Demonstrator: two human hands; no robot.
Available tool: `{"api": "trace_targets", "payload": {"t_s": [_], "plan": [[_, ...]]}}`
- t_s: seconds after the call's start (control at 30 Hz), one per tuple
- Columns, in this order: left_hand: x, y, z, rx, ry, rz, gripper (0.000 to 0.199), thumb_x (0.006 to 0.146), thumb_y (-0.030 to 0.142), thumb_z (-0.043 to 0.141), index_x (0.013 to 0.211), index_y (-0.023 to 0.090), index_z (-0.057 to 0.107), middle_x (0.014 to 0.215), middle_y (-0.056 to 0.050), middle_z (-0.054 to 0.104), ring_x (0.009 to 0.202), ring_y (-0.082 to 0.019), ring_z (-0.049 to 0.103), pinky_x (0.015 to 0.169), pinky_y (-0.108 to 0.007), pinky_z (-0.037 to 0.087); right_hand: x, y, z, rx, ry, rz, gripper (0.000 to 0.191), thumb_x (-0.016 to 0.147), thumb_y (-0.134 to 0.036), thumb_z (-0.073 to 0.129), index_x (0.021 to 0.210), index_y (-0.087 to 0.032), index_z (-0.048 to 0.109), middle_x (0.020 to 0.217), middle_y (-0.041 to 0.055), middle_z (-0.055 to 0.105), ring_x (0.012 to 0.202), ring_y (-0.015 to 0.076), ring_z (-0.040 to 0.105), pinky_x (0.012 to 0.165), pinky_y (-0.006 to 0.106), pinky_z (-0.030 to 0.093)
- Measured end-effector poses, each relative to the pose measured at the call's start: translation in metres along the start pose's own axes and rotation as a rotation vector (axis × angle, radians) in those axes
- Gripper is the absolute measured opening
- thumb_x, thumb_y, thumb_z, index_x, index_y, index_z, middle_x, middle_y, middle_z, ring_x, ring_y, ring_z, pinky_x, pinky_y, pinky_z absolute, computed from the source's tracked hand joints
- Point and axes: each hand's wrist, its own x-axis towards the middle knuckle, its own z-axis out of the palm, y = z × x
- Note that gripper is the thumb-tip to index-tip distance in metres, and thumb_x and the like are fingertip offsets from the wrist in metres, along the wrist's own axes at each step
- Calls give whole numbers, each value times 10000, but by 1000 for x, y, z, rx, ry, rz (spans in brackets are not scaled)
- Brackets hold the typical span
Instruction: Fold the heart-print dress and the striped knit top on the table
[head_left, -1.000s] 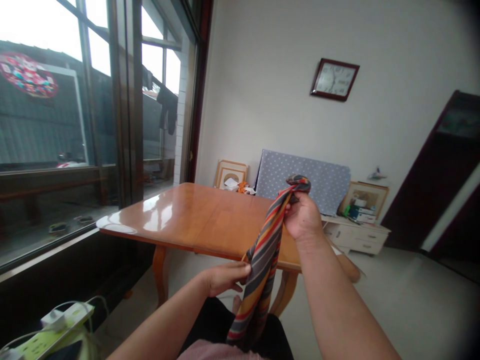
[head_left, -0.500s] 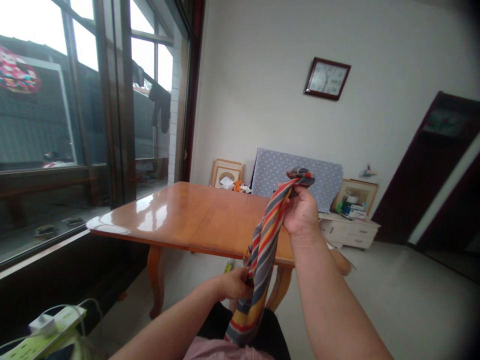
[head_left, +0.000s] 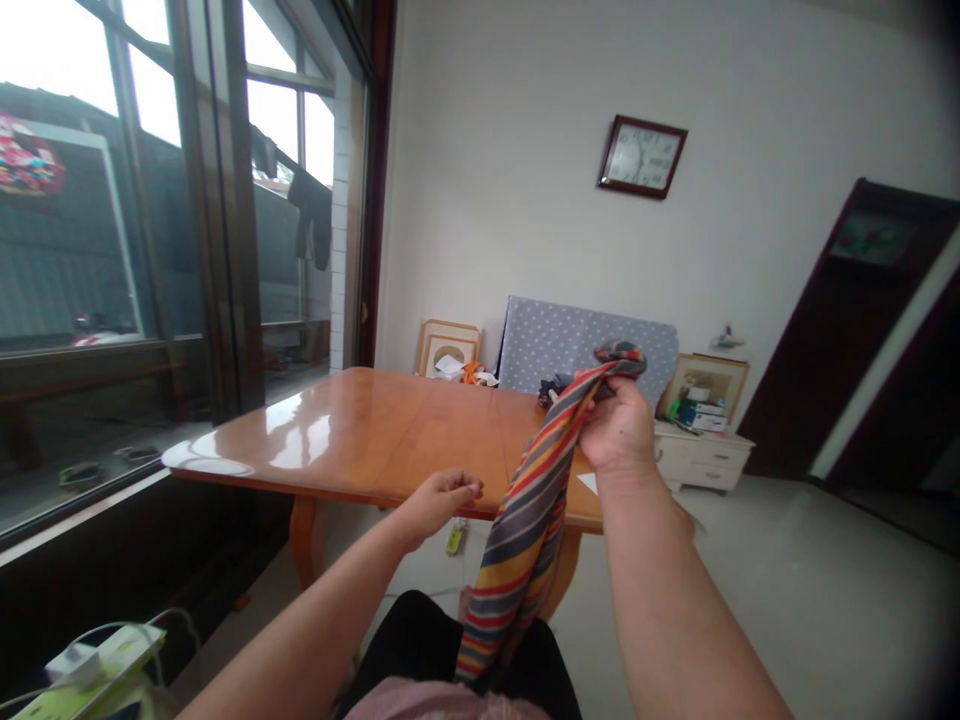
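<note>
The left hand [head_left: 439, 505] has been drawn off the striped cloth [head_left: 529, 510] and is empty, fingers curled; the cloth's upper end is gripped by the right hand [head_left: 621, 425] above the bench [head_left: 360, 430].

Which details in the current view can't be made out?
- Clock, head view: too small and blurred to read the time.
- Right hand, head view: some fingertips hidden by the striped cloth.
- Dark item on the table, head view: partly behind the cloth, so unidentifiable.
- Power strip, head view: cut off by the picture's edge.
- Round decoration, head view: cut off by the left edge.
</note>
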Motion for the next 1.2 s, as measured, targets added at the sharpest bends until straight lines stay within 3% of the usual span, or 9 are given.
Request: {"api": "trace_targets", "payload": {"t_s": [0.17,0.3,0.43,0.73,0.83,0.93,1.0,1.13,1.2], "plan": [[-3,59,36,-229,-176,202,510,863,451,734,1289,192,622,1246,-107,664,1109,-239,625,946,-337,467,-15,21,24,-74,-63,56,227,690,-324,771,867,-218,678,749,-20,697,480,72,481,418,209,340],[7,83,48,-336,-115,212,565,778,425,824,1243,197,598,1034,-58,704,897,-209,677,808,-318,517,-27,31,33,-257,-124,83,248,693,-337,813,857,-221,667,664,-49,646,459,62,452,422,205,272],[15,84,40,-478,77,194,362,780,423,802,987,197,610,836,-7,690,723,-161,661,699,-277,517,-33,32,32,-336,-162,97,285,676,-344,843,851,-217,656,674,-71,604,461,42,379,436,209,230],[11,90,15,-546,146,272,238,828,379,728,951,184,668,908,-34,726,845,-197,697,807,-321,561,-36,35,30,-391,-174,162,328,676,-364,841,864,-212,621,629,-86,553,439,42,319,436,231,137],[8,94,11,-573,74,201,242,819,373,741,947,173,699,932,-62,748,854,-220,710,817,-341,568,-34,38,28,-390,-150,149,353,668,-347,836,907,-217,612,653,-81,588,447,49,371,440,221,184],[1,98,10,-645,-135,-30,411,841,508,707,1031,144,725,1041,-136,761,915,-285,727,843,-410,580,-33,40,26,-356,-145,100,381,681,-340,825,977,-227,614,729,-64,633,520,71,488,490,214,304],[-3,101,10,-658,-213,-95,463,854,531,699,1096,137,718,1096,-162,755,938,-295,732,850,-417,582,-32,39,26,-330,-155,71,370,697,-336,810,996,-228,621,785,-51,654,567,75,522,536,216,355],[-3,102,7,-601,-254,3,386,826,300,784,1172,162,684,1116,-146,750,886,-235,740,812,-347,584,-32,38,25,-327,-157,50,296,709,-307,783,951,-219,636,791,-46,644,581,72,518,560,219,370],[0,103,3,-612,-188,71,384,800,231,801,1159,168,680,1119,-125,748,903,-219,737,835,-327,579,-32,37,22,-330,-145,47,258,706,-278,764,918,-219,630,754,-54,620,566,73,509,550,221,363]]}}
